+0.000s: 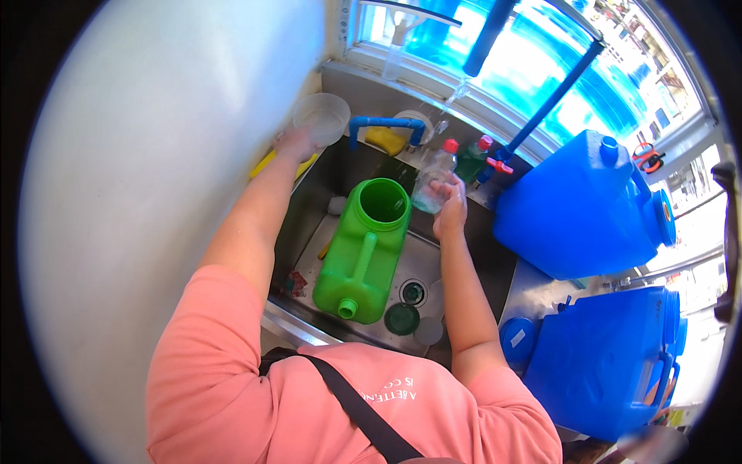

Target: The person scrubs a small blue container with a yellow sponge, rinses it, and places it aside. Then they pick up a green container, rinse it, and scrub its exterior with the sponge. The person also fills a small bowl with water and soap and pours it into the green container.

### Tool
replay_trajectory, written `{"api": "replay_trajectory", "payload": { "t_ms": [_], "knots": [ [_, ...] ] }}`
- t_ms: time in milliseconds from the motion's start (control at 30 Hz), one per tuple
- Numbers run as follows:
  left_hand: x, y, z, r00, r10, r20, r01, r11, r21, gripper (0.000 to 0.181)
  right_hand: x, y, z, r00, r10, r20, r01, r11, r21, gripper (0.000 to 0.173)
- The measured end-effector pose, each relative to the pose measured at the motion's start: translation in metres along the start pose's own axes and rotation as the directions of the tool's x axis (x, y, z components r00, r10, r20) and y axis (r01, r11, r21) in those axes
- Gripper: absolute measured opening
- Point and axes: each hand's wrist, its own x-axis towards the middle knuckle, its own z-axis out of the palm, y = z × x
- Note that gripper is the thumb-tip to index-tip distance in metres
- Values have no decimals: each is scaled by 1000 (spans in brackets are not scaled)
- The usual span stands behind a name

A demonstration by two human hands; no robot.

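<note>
My left hand (297, 144) is at the sink's far left corner, its fingers at the near edge of a translucent plastic tub (324, 113); the hand is slightly blurred. By the back right of the sink, my right hand (451, 203) has curled fingers against a clear bottle with a red cap (433, 177). Whether it grips the bottle is unclear. Water falls from a blue pipe (484, 49) towards this spot. Between my arms, a green plastic jerrycan (362, 261) lies in the stainless steel sink (426, 252), its wide mouth uncapped and facing away from me.
A blue pipe faucet (387, 122) and a yellow sponge (385, 141) are at the back ledge. Beside them stands a green bottle (472, 159). Large blue containers (574, 214) occupy the right counter. A dark green lid (402, 319) lies near the drain (413, 293). A white wall (145, 145) borders the left.
</note>
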Motion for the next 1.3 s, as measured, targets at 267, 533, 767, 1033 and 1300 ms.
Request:
{"api": "replay_trajectory", "payload": {
  "t_ms": [267,533,767,1033,1300],
  "knots": [
    [-12,1,-20,955,166,-246,-230,937,-264,25,-29,-75,-34,988,86,127,-55,972,-230,48],
    [-104,11,-78,850,372,-374,-476,847,-239,19,-73,-188,-4,879,-203,431,449,49,-892,72],
    [-183,66,-41,861,455,-225,-508,760,-405,18,-114,-247,52,773,33,633,531,-578,-619,62],
    [-232,95,12,829,540,-148,-544,714,-442,17,-125,-235,89,788,315,528,509,-816,-273,50],
    [-222,96,26,842,510,-174,-529,723,-445,17,-137,-236,105,802,361,476,521,-813,-261,51]
  ]
}}
